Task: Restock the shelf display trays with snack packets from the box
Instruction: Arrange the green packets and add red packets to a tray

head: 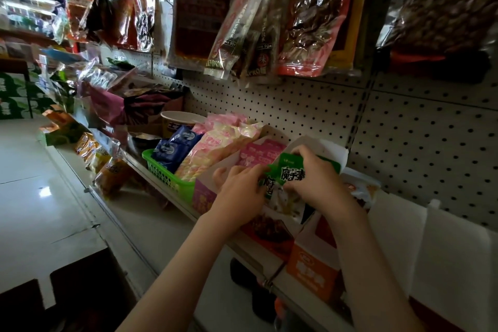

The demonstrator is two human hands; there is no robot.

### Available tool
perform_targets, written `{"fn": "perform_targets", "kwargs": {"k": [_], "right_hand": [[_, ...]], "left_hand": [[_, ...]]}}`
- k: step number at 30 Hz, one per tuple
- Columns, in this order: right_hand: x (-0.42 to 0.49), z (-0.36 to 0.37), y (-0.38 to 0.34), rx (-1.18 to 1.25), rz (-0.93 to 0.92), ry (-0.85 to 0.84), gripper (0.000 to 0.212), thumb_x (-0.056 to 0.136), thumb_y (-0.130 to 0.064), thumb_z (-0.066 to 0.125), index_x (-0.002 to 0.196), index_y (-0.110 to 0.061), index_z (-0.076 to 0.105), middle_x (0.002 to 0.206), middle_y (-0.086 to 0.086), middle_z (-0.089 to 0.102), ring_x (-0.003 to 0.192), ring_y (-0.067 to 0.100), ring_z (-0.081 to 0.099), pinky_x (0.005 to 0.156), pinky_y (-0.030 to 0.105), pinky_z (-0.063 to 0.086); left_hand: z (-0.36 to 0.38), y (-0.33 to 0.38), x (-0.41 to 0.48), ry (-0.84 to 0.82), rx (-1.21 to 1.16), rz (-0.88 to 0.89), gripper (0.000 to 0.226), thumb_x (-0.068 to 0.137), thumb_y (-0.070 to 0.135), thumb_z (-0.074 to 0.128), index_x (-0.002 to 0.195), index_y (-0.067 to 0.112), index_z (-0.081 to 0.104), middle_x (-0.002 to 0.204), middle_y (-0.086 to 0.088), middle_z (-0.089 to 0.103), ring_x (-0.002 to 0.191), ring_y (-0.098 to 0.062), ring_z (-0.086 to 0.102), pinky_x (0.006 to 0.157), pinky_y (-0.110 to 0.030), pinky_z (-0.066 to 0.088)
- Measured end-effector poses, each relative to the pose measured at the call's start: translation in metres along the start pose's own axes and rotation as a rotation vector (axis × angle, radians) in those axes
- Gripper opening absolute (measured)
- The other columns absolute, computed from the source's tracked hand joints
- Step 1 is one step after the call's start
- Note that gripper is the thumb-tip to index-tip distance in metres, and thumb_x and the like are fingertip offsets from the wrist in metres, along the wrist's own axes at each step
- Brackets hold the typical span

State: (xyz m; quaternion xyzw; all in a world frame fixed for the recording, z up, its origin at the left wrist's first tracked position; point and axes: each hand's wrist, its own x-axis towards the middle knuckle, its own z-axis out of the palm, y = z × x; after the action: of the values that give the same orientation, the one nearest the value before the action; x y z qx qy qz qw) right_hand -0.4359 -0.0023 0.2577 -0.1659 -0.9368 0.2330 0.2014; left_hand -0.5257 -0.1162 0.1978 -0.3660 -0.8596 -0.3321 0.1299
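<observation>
Gripping the green snack packets (pixel 292 174) just above the white display tray (pixel 320 144), your left hand (pixel 239 191) and right hand (pixel 319 182) both curl around the bundle; square its edges, then lower it in upright.

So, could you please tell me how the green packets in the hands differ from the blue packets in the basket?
The green packets bear bold black-and-white characters; the blue packets show a pale round logo. The green packets are gripped by the left hand and right hand over a white cardboard tray; the blue packets stand untouched in the green basket. Both are small snack packets.
</observation>
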Motion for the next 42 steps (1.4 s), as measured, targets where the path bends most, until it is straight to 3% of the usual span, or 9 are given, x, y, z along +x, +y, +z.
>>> {"fn": "perform_targets", "kwargs": {"k": [2, 5, 8, 14, 20, 24, 30, 36, 42], "right_hand": [[-0.004, 0.000, 0.002, -0.131, 0.022, 0.013, 0.042, 0.084, -0.022, 0.071, 0.113, -0.032, 0.042, 0.093, -0.009, 0.054, 0.102, 0.018, 0.056, 0.094, 0.037, 0.038], [-0.012, -0.002, 0.003, -0.207, 0.081, 0.000, 0.038, 0.085, -0.030, 0.069, 0.113, -0.035, 0.043, 0.097, -0.011, 0.053, 0.113, 0.018, 0.049, 0.087, 0.036, 0.023], [-0.020, 0.000, 0.002, -0.303, 0.124, -0.082, 0.049, 0.089, -0.033, 0.064, 0.133, -0.034, 0.042, 0.125, -0.006, 0.055, 0.123, 0.019, 0.041, 0.097, 0.038, 0.021], [-0.019, 0.005, 0.008, -0.449, 0.084, 0.060, 0.032, 0.093, -0.048, 0.050, 0.119, -0.028, 0.049, 0.128, -0.002, 0.045, 0.127, 0.022, 0.032, 0.104, 0.045, 0.023], [-0.016, 0.001, 0.008, -0.405, -0.022, 0.057, 0.046, 0.094, -0.022, 0.056, 0.138, -0.034, 0.046, 0.123, -0.004, 0.050, 0.120, 0.019, 0.038, 0.099, 0.037, 0.027], [-0.017, 0.001, 0.010, -0.414, -0.026, 0.068, 0.047, 0.096, -0.013, 0.053, 0.138, -0.032, 0.047, 0.120, -0.002, 0.049, 0.121, 0.019, 0.040, 0.099, 0.037, 0.027], [-0.018, 0.007, 0.010, -0.455, 0.015, 0.073, 0.051, 0.097, -0.010, 0.047, 0.143, -0.030, 0.040, 0.128, 0.002, 0.044, 0.125, 0.022, 0.034, 0.101, 0.041, 0.025], [-0.026, 0.012, 0.000, -0.389, -0.012, 0.139, 0.049, 0.094, -0.020, 0.048, 0.142, -0.027, 0.038, 0.139, -0.002, 0.037, 0.131, 0.020, 0.024, 0.107, 0.042, 0.019], [-0.037, 0.046, -0.044, -0.232, -0.308, 0.280, 0.041, 0.094, -0.025, 0.051, 0.135, -0.021, 0.047, 0.133, -0.002, 0.044, 0.124, 0.019, 0.031, 0.102, 0.033, 0.025]], "left_hand": [[0.001, -0.003, 0.000, -0.004, -0.051, 0.022, 0.053, 0.095, 0.013, 0.045, 0.141, 0.038, 0.041, 0.134, 0.006, 0.055, 0.135, -0.015, 0.029, 0.117, -0.051, 0.011], [0.001, -0.008, 0.001, -0.024, -0.057, 0.080, 0.064, 0.092, 0.004, 0.041, 0.143, 0.042, 0.038, 0.141, 0.006, 0.050, 0.137, -0.014, 0.026, 0.115, -0.053, 0.017], [0.003, -0.009, 0.004, -0.037, 0.005, 0.102, 0.066, 0.093, 0.003, 0.040, 0.146, 0.041, 0.033, 0.149, 0.009, 0.039, 0.139, -0.016, 0.020, 0.116, -0.053, 0.012], [0.001, -0.006, 0.010, -0.005, 0.120, 0.161, 0.053, 0.101, 0.020, 0.043, 0.149, 0.037, 0.028, 0.152, 0.011, 0.035, 0.143, -0.016, 0.019, 0.111, -0.037, -0.009], [-0.004, -0.003, 0.028, 0.137, 0.047, 0.099, 0.018, 0.095, 0.032, 0.055, 0.109, 0.029, 0.066, 0.114, 0.002, 0.059, 0.117, -0.022, 0.044, 0.104, -0.038, 0.032], [-0.006, -0.001, 0.030, 0.221, 0.037, 0.007, 0.021, 0.095, 0.031, 0.057, 0.112, 0.028, 0.069, 0.123, -0.003, 0.056, 0.123, -0.027, 0.039, 0.102, -0.040, 0.034], [0.004, 0.004, 0.026, 0.014, 0.009, 0.103, 0.037, 0.098, 0.024, 0.048, 0.132, 0.037, 0.055, 0.131, 0.002, 0.054, 0.123, -0.021, 0.043, 0.108, -0.044, 0.030], [-0.003, -0.003, 0.008, 0.169, -0.056, 0.161, 0.042, 0.097, 0.019, 0.051, 0.138, 0.027, 0.051, 0.133, 0.001, 0.054, 0.125, -0.021, 0.041, 0.103, -0.033, 0.030], [-0.022, -0.044, -0.061, 0.484, -0.322, 0.211, 0.024, 0.088, 0.019, 0.053, 0.108, 0.014, 0.066, 0.105, 0.006, 0.064, 0.095, -0.006, 0.057, 0.085, -0.012, 0.043]]}}
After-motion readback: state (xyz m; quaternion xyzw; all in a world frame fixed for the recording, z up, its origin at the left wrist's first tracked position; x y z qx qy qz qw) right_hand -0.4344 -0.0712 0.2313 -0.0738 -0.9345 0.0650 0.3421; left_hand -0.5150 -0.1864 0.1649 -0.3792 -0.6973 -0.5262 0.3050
